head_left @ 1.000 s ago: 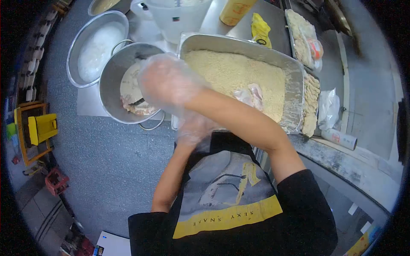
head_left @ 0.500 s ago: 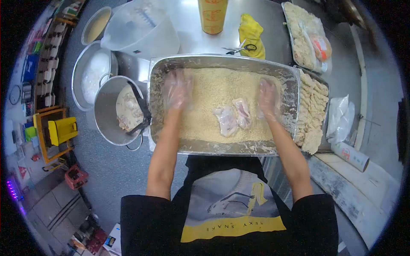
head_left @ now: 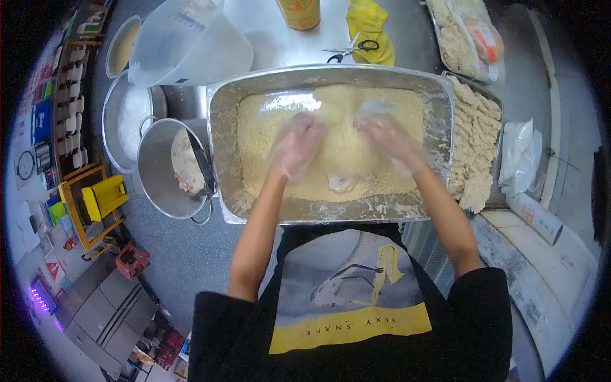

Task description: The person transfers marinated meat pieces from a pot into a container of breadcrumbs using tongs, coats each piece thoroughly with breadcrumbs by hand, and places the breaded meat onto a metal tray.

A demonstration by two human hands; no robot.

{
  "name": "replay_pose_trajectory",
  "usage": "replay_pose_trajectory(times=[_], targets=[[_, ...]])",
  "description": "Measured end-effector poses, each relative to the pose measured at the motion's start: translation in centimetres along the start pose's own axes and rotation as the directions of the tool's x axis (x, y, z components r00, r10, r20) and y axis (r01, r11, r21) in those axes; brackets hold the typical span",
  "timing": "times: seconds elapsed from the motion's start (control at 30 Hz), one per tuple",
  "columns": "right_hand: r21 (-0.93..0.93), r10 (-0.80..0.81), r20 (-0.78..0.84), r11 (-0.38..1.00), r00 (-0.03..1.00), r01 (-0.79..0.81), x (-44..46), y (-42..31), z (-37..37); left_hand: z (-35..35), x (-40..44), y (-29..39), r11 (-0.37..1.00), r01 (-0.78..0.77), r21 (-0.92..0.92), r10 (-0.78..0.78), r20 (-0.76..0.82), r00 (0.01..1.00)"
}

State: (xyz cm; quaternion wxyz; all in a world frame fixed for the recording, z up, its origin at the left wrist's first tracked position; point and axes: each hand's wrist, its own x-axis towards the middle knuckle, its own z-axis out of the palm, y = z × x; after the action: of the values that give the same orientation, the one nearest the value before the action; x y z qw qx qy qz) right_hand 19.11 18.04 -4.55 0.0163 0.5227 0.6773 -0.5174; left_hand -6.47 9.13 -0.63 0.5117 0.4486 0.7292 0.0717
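A deep metal pan (head_left: 331, 71) holds pale breading crumbs (head_left: 261, 162). My left hand (head_left: 298, 145), in a clear plastic glove, is inside the pan left of its middle. My right hand (head_left: 389, 139), gloved the same way, is across from it on the right. Both are smeared by motion, so how far the fingers are closed is unclear. Between them a blurred mass of crumbs is in the air and falling. Below it, part of a pale raw meat piece (head_left: 344, 183) shows; crumbs cover the rest.
Left stand a metal pot (head_left: 156, 169) with meat in whitish liquid and a bowl (head_left: 109, 118) of white powder. A clear plastic tub (head_left: 191, 48), scissors (head_left: 351, 49) and a yellow cloth (head_left: 371, 28) lie beyond the pan. Coated pieces (head_left: 474, 143) fill a right-hand tray.
Both my hands have moved inward from the pan's sides, pushing crumbs up in the middle. The two meat pieces, bare before, are now mostly hidden. The camera view has shifted slightly.
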Motion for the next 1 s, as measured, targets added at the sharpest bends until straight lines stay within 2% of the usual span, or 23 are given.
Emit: replay_pose_trajectory(times=[0.03, 0.07, 0.13, 0.2, 0.27, 0.3, 0.33, 0.4, 0.47, 0.53, 0.57, 0.6, 0.63, 0.67, 0.7, 0.77, 0.8, 0.83, 0.87, 0.9, 0.93, 0.97, 1.0], targets=[[-0.097, -0.010, 0.035, 0.995, 0.999, 0.013, -1.7, -0.4, -1.1, -0.5, -0.6, -0.3, 0.984, 0.179, -0.009, -0.177, 0.088, 0.980], [-0.142, -0.005, 0.055, 0.990, 0.998, 0.013, -3.4, -0.6, -1.5, 0.2, -1.6, -0.4, 0.985, 0.174, -0.015, -0.172, 0.089, 0.981], [-0.179, 0.024, 0.055, 0.984, 0.998, -0.014, -4.9, 1.0, 1.3, 2.8, -3.4, -0.6, 0.958, 0.157, 0.240, -0.184, 0.097, 0.978], [-0.203, 0.051, 0.041, 0.978, 0.998, -0.041, -4.6, 0.8, 2.9, 6.2, -2.4, -1.7, 0.984, 0.068, 0.162, -0.065, -0.024, 0.998], [0.011, 0.272, 0.048, 0.962, 0.961, -0.273, -3.7, -0.7, 4.0, 7.4, -0.7, -3.3, 0.994, -0.039, 0.100, 0.054, -0.152, 0.987], [0.015, 0.273, 0.040, 0.962, 0.961, -0.274, -3.0, 0.1, 4.8, 6.8, 1.1, -3.8, 0.990, -0.137, 0.023, 0.139, -0.202, 0.969], [0.250, 0.216, -0.016, 0.946, 0.976, -0.205, -2.4, 0.8, 6.1, 6.1, 2.2, -3.9, 0.971, -0.234, -0.050, 0.214, -0.253, 0.944], [0.468, 0.183, -0.088, 0.875, 0.979, -0.122, -1.7, 1.9, 6.5, 3.7, 3.3, -4.5, 0.978, -0.208, -0.014, 0.195, -0.293, 0.936], [-0.157, -0.070, -0.345, 0.987, 0.936, 0.015, -1.7, -1.3, 4.2, 0.2, 1.5, -4.9, 0.961, -0.174, 0.215, 0.245, -0.369, 0.896], [-0.329, -0.176, -0.328, 0.942, 0.928, 0.062, -2.8, 1.0, 2.9, -2.3, -0.7, -6.5, 0.899, -0.158, 0.409, 0.327, -0.386, 0.863], [-0.487, -0.266, -0.290, 0.868, 0.919, 0.098, -3.6, 3.6, 2.1, -3.0, -1.0, -7.6, 0.846, -0.031, 0.533, 0.212, -0.282, 0.936], [-0.642, -0.170, -0.189, 0.766, 0.967, 0.009, -3.4, 11.1, 3.7, -2.9, -1.3, -8.7, 0.755, 0.075, 0.651, 0.066, -0.190, 0.980], [-0.683, -0.075, -0.079, 0.731, 0.994, 0.001, -4.5, 11.6, 4.4, -1.3, -1.4, -10.8, 0.759, 0.078, 0.647, 0.060, -0.190, 0.980], [-0.721, 0.021, 0.032, 0.693, 0.999, 0.009, -5.6, 12.0, 5.1, 1.1, -1.2, -13.5, 0.782, -0.076, 0.618, 0.147, -0.064, 0.987], [-0.648, 0.077, 0.166, 0.760, 0.983, 0.050, -7.9, 6.1, 5.0, 2.6, -1.3, -15.0, 0.790, -0.228, 0.570, 0.240, 0.054, 0.969], [-0.548, 0.119, 0.288, 0.834, 0.950, 0.062, -8.2, 3.0, 7.9, 2.3, -3.5, -8.4, 0.822, -0.255, 0.510, 0.049, 0.382, 0.923], [-0.485, 0.191, 0.415, 0.873, 0.890, 0.039, -7.1, -1.5, 8.0, 3.3, -2.8, -9.4, 0.822, -0.253, 0.510, 0.049, 0.379, 0.924], [-0.423, 0.248, 0.536, 0.906, 0.807, 0.003, -6.3, -5.3, 7.5, 5.1, -1.3, -11.5, 0.851, -0.390, 0.352, 0.237, 0.406, 0.883], [-0.424, 0.246, 0.534, 0.906, 0.809, 0.004, -6.5, -5.3, 8.3, 5.9, -0.5, -12.7, 0.835, -0.519, 0.185, 0.419, 0.399, 0.816], [-0.070, 0.058, 0.450, 0.997, 0.891, -0.030, -6.8, -4.7, 9.5, 4.1, -1.2, -11.0, 0.834, -0.519, 0.187, 0.420, 0.394, 0.817], [0.295, -0.089, 0.294, 0.956, 0.952, -0.002, -6.6, -4.0, 10.3, 0.7, -2.9, -7.8, 0.922, -0.352, 0.159, 0.259, 0.422, 0.869], [0.298, -0.090, 0.295, 0.955, 0.951, -0.002, -6.4, -3.3, 10.9, -1.3, -3.9, -6.2, 0.976, -0.168, 0.137, 0.088, 0.459, 0.884], [0.408, -0.235, 0.142, 0.899, 0.962, 0.160, -6.4, -3.0, 11.1, -1.8, -4.1, -6.7, 0.975, -0.169, 0.143, 0.085, 0.463, 0.882]])
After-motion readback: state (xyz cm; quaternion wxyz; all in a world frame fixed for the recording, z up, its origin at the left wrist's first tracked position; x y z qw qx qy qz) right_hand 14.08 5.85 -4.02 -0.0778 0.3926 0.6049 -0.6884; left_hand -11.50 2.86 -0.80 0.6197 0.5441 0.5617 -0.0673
